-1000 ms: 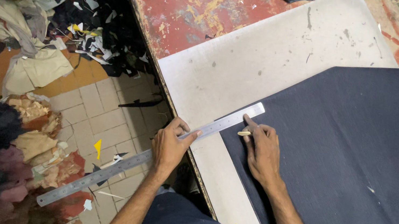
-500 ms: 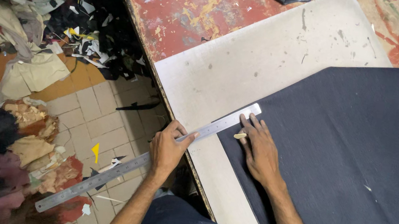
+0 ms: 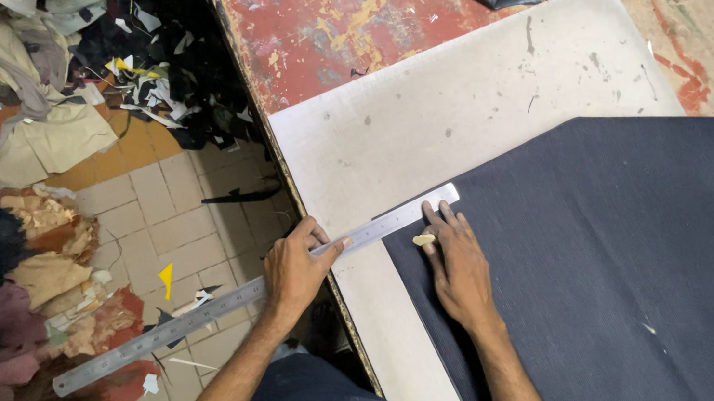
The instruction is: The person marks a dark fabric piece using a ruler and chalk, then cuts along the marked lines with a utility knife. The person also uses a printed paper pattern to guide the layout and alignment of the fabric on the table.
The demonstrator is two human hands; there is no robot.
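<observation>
We see the big dark navy cloth panel [image 3: 618, 276] spread on the pale grey board [image 3: 450, 119]; the long steel ruler [image 3: 263, 287] runs diagonally, far end on the cloth corner, near end past the table edge; our left hand [image 3: 296, 268] clamps it mid-length; our right hand [image 3: 458, 267] pinches pale tailor's chalk [image 3: 424, 239] beside it; marking looks underway; next calls for a steady ruler.

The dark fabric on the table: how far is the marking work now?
Done: the dark fabric lies spread flat on the grey board. In hand: the left hand holds the long metal ruler along the fabric's edge, and the right hand presses a small pale chalk piece beside it. Left: no drawn line is visible yet.
</observation>
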